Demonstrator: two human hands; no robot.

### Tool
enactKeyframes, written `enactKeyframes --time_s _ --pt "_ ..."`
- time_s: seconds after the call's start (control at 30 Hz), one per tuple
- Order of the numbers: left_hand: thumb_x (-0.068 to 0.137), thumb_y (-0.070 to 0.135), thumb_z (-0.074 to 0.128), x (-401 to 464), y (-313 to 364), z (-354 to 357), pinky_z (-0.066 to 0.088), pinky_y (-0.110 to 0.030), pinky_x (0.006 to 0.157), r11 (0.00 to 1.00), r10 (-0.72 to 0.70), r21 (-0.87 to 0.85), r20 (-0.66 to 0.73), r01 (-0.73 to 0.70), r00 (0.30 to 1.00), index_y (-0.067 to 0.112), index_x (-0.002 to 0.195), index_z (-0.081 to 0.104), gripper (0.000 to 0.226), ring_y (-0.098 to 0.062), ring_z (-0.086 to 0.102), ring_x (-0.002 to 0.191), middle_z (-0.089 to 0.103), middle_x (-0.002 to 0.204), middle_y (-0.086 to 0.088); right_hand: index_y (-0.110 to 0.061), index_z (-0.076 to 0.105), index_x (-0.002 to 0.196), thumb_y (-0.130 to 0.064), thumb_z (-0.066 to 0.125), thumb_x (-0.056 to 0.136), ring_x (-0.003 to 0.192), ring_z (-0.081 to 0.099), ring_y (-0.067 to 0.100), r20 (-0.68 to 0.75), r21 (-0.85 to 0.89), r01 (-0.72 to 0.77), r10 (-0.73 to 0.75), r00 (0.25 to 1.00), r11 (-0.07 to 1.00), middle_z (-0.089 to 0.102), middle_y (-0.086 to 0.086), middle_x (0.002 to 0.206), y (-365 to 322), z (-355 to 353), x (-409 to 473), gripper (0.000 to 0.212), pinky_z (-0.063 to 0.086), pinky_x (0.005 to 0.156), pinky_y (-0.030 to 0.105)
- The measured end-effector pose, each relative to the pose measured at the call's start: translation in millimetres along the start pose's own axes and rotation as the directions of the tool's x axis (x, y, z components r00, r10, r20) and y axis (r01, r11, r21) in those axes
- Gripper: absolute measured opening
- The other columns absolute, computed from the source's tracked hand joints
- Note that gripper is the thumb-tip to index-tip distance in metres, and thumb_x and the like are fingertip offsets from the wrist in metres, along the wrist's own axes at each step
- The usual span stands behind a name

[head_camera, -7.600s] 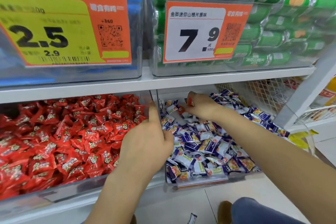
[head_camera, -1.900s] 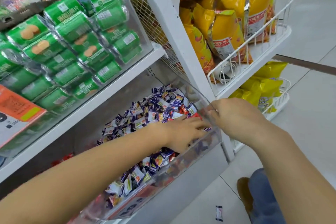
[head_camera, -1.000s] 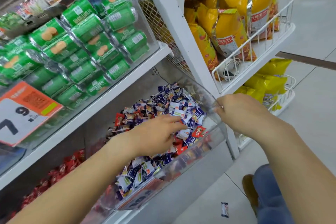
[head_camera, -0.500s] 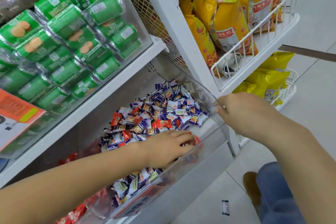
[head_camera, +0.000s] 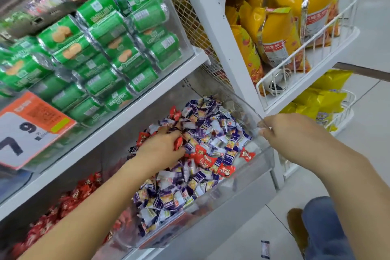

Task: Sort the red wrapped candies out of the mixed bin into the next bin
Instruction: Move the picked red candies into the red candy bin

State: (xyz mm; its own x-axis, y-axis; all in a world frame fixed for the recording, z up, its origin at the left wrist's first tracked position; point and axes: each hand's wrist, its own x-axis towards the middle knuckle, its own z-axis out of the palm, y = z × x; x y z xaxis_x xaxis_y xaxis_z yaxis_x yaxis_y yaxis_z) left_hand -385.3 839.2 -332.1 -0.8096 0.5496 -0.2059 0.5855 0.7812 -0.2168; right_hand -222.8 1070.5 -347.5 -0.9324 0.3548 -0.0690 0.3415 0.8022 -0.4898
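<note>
Left hand (head_camera: 162, 148) pinches one red candy (head_camera: 179, 142) mid-bin while the right hand (head_camera: 295, 133) grips the mixed bin (head_camera: 267, 154) rim at 3 o'clock; loose purple wrappers may cling and ride into the red bin (head_camera: 69, 200) at 8 o'clock.

**Bare arms, blue jeans, brown shoe**

Both forearms come in bare from the near edge, no sleeves showing, no watch or ring to be seen on the left hand (head_camera: 162, 145) or the right hand (head_camera: 295, 133). Down at the near right, a knee in blue denim jeans (head_camera: 322, 230), faded and softly creased. Just left of it, a brown shoe (head_camera: 295, 226) with a rounded toe.
</note>
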Motion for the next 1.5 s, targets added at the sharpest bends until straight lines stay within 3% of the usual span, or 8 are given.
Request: enactKeyframes --time_s 0.2,0.37,0.57,0.73,0.97,1.23,1.4,1.5 --pt "0.071 0.081 0.029 -70.6 -8.3 9.8 0.019 -0.043 0.116 0.950 0.018 -0.311 0.031 -0.007 0.999 0.048 0.135 0.040 0.072 -0.019 0.021 0.142 0.028 0.152 0.008 -0.027 0.060 0.116 -0.041 0.044 0.095 0.100 0.060 0.030 -0.238 -0.012 -0.038 0.034 0.971 0.999 0.068 0.003 0.104 -13.6 -5.7 -7.7 0.030 0.046 0.070 0.033" --pt "0.091 0.039 0.056 -88.6 -6.7 9.7 0.031 -0.022 0.098 0.861 -0.198 -0.508 -0.293 0.023 0.935 0.026 0.126 0.058 0.037 -0.011 0.047 0.122 0.056 0.128 0.007 -0.026 0.068 0.105 -0.028 0.050 0.092 0.083 0.064 0.027 -0.515 0.085 0.190 -0.120 0.849 0.978 0.070 0.001 0.091 -34.2 -6.3 -22.8 0.022 0.043 0.061 0.032" --pt "0.092 0.026 0.054 -90.1 -16.2 6.1 0.039 -0.029 0.081 0.771 -0.402 -0.628 -0.352 0.105 0.845 0.030 0.115 0.065 0.025 -0.021 0.058 0.098 0.062 0.114 0.007 -0.034 0.070 0.094 -0.029 0.058 0.087 0.074 0.064 0.012 -0.279 0.201 0.225 -0.165 0.946 0.953 0.067 -0.015 0.076 -47.3 10.5 -21.2 0.015 0.052 0.069 0.033" --pt "0.091 0.031 0.056 -82.5 -16.4 9.1 0.050 -0.028 0.070 0.783 -0.345 -0.609 -0.255 0.127 0.903 0.035 0.093 0.065 0.010 -0.006 0.060 0.079 0.067 0.089 0.016 -0.037 0.063 0.112 -0.031 0.055 0.091 0.090 0.061 0.009 0.083 -0.075 0.269 -0.263 0.961 0.960 0.064 -0.020 0.089 -78.0 21.0 15.3 0.024 0.050 0.081 0.029" --pt "0.080 0.045 0.068 -95.7 -41.2 5.7 0.039 -0.013 0.056 0.795 -0.189 -0.583 0.027 0.169 0.982 0.033 0.087 0.061 0.016 0.005 0.053 0.063 0.061 0.078 0.017 -0.037 0.053 0.128 -0.013 0.053 0.090 0.097 0.060 0.015 0.236 -0.061 0.356 -0.333 0.913 0.932 0.062 -0.008 0.118 -96.1 76.2 28.7 0.045 0.051 0.081 0.031" --pt "0.072 0.052 0.071 -97.4 -35.4 19.6 0.040 -0.022 0.073 0.864 -0.041 -0.493 0.128 0.100 0.991 0.040 0.103 0.052 0.039 -0.003 0.049 0.082 0.047 0.095 0.015 -0.035 0.049 0.125 -0.015 0.058 0.085 0.088 0.057 0.019 0.318 -0.130 0.403 -0.347 0.882 0.906 0.064 -0.004 0.100 -99.2 87.5 38.9 0.045 0.049 0.069 0.033" --pt "0.085 0.035 0.064 -96.9 -33.5 20.1 0.037 -0.011 0.061 0.814 -0.163 -0.574 -0.076 0.091 0.984 0.029 0.080 0.052 0.015 -0.001 0.051 0.076 0.050 0.086 0.014 -0.031 0.057 0.110 -0.031 0.061 0.088 0.079 0.059 0.011 0.236 -0.064 0.340 -0.317 0.919 0.938 0.063 -0.013 0.087 -97.0 75.0 35.6 0.023 0.049 0.071 0.029" --pt "0.088 0.032 0.062 -98.5 -37.6 16.2 0.051 -0.028 0.070 0.752 -0.247 -0.648 -0.103 0.123 0.964 0.025 0.078 0.052 0.016 -0.005 0.060 0.073 0.063 0.076 0.010 -0.031 0.061 0.101 -0.022 0.061 0.086 0.078 0.062 0.013 0.079 0.012 0.269 -0.269 0.960 0.963 0.062 -0.014 0.084 -92.7 61.8 34.0 0.017 0.050 0.072 0.031"
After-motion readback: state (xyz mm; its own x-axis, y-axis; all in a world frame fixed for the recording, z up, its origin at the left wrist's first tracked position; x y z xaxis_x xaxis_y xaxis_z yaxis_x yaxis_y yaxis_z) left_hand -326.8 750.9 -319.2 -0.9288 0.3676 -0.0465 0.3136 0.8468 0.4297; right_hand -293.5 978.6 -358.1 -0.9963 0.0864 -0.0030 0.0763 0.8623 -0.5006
